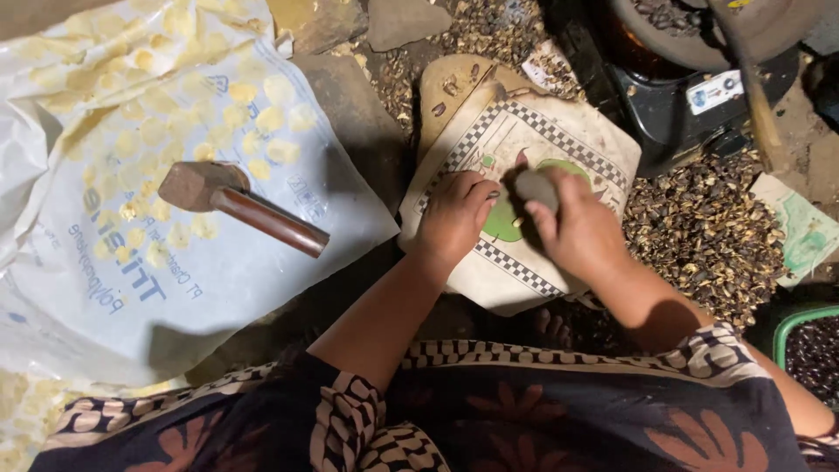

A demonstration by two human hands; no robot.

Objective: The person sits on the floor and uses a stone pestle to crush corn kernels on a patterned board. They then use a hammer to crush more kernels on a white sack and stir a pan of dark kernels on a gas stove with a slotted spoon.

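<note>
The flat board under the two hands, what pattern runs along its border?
A black-and-white checkered band edges the cream flat board, seen best in the head view.

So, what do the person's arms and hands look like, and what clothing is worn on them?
Both forearms are bare, and so are the left hand and right hand: no gloves, and no rings or bracelets that I can see. Short dark sleeves carry brown leaf shapes and cream checked borders.

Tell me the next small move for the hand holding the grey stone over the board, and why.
Probably bring the smooth grey stone straight down: the right hand grips it just above the worn board with the checkered border and green patch, while the left hand rests fingertips beside it, seemingly steadying something too small to see.
</note>
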